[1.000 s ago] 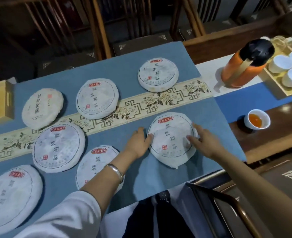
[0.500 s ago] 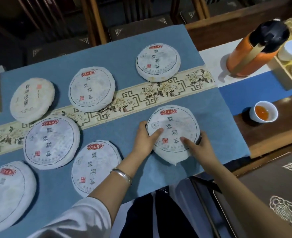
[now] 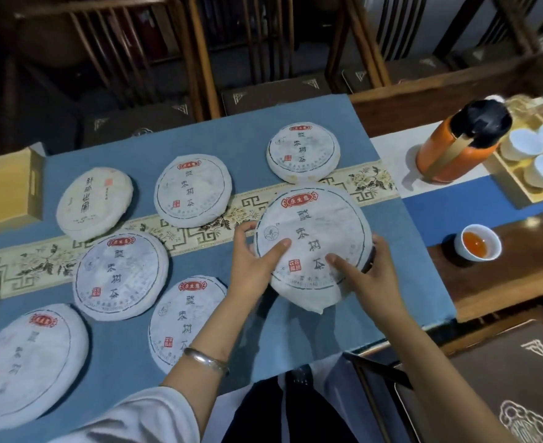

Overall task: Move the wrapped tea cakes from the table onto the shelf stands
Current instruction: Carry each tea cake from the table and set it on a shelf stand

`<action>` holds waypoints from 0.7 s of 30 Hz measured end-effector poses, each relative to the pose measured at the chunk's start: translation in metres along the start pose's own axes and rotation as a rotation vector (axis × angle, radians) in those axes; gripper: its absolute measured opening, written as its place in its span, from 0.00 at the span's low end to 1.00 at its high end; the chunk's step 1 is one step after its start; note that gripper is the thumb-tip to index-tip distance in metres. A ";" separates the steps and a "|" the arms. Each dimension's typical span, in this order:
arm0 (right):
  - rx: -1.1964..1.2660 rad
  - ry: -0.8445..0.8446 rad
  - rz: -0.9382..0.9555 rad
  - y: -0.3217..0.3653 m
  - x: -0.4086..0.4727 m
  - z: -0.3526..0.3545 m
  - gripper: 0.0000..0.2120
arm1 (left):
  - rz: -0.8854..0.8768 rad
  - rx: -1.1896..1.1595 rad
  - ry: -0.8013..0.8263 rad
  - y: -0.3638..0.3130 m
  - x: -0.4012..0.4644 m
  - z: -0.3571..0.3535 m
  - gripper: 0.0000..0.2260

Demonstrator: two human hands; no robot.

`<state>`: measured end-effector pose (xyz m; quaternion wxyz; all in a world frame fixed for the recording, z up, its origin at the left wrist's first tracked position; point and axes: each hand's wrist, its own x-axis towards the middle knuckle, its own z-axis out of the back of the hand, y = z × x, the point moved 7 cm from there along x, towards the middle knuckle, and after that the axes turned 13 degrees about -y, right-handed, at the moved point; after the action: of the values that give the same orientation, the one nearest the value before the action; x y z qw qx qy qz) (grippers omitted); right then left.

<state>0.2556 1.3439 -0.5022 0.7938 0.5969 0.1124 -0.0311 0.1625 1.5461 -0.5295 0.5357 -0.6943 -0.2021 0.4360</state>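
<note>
Seven wrapped discs are in view. The held tea cake (image 3: 314,241) bears a red cartouche label at its top edge, a column of dark brush characters down its face, a small red seal stamp and a round leaf emblem; the characters cannot be read for certain. Its wrapper is white, creased paper with a loose fold at the near edge. It is raised above the blue table runner (image 3: 295,340), face tilted toward the camera, label end pointing away. The left hand (image 3: 254,263) and right hand (image 3: 369,276) grip opposite rims, thumbs pressed on the face, fingers curled beneath.
</note>
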 end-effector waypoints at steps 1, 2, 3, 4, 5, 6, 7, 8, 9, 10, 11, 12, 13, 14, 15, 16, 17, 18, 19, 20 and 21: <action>0.019 0.011 0.016 0.012 -0.002 -0.003 0.28 | 0.002 -0.050 -0.004 -0.008 -0.001 0.005 0.25; 0.048 0.023 0.029 0.024 -0.005 -0.007 0.28 | -0.005 -0.097 -0.003 -0.016 -0.003 0.009 0.27; 0.086 0.036 0.038 0.036 -0.008 -0.011 0.28 | -0.019 -0.131 -0.002 -0.026 -0.005 0.014 0.29; 0.123 0.048 0.044 0.048 -0.011 -0.015 0.28 | -0.038 -0.154 -0.001 -0.036 -0.008 0.019 0.30; 0.155 0.059 0.052 0.059 -0.015 -0.019 0.28 | -0.057 -0.174 -0.001 -0.046 -0.011 0.024 0.32; 0.183 0.070 0.063 0.071 -0.018 -0.022 0.27 | -0.073 -0.195 -0.003 -0.056 -0.014 0.030 0.32; 0.206 0.083 0.077 0.083 -0.023 -0.025 0.26 | -0.087 -0.220 -0.008 -0.065 -0.017 0.036 0.33; 0.226 0.105 0.091 0.094 -0.028 -0.028 0.25 | -0.100 -0.246 -0.016 -0.074 -0.020 0.042 0.34; 0.242 0.139 0.105 0.106 -0.034 -0.031 0.24 | -0.118 -0.270 -0.025 -0.083 -0.023 0.049 0.33; 0.247 0.179 0.123 0.118 -0.040 -0.036 0.25 | -0.142 -0.289 -0.036 -0.094 -0.027 0.056 0.33; 0.238 0.216 0.144 0.129 -0.046 -0.040 0.26 | -0.174 -0.301 -0.051 -0.105 -0.030 0.064 0.31; 0.229 0.242 0.160 0.140 -0.052 -0.044 0.29 | -0.211 -0.306 -0.073 -0.117 -0.033 0.073 0.30; 0.222 0.252 0.161 0.149 -0.056 -0.046 0.32 | -0.253 -0.305 -0.097 -0.129 -0.037 0.081 0.28; 0.219 0.248 0.143 0.156 -0.059 -0.048 0.34 | -0.298 -0.304 -0.119 -0.142 -0.041 0.089 0.27; 0.213 0.236 0.113 0.161 -0.063 -0.050 0.36 | -0.339 -0.308 -0.140 -0.154 -0.045 0.097 0.27; 0.206 0.231 0.080 0.165 -0.068 -0.051 0.37 | -0.369 -0.319 -0.164 -0.166 -0.048 0.105 0.27; 0.207 0.239 0.045 0.168 -0.074 -0.054 0.38 | -0.395 -0.325 -0.190 -0.176 -0.052 0.113 0.28; 0.223 0.264 0.007 0.170 -0.083 -0.058 0.38 | -0.427 -0.319 -0.217 -0.187 -0.056 0.121 0.28; 0.257 0.307 -0.030 0.173 -0.093 -0.065 0.37 | -0.469 -0.302 -0.237 -0.198 -0.061 0.128 0.29; 0.309 0.363 -0.057 0.176 -0.103 -0.075 0.35 | -0.509 -0.283 -0.246 -0.207 -0.065 0.133 0.29; 0.366 0.418 -0.067 0.180 -0.113 -0.085 0.33 | -0.537 -0.271 -0.249 -0.215 -0.070 0.138 0.30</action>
<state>0.1670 1.4670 -0.3308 0.6310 0.7196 0.2860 0.0469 0.0520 1.6463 -0.3109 0.5056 -0.6226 -0.4979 0.3299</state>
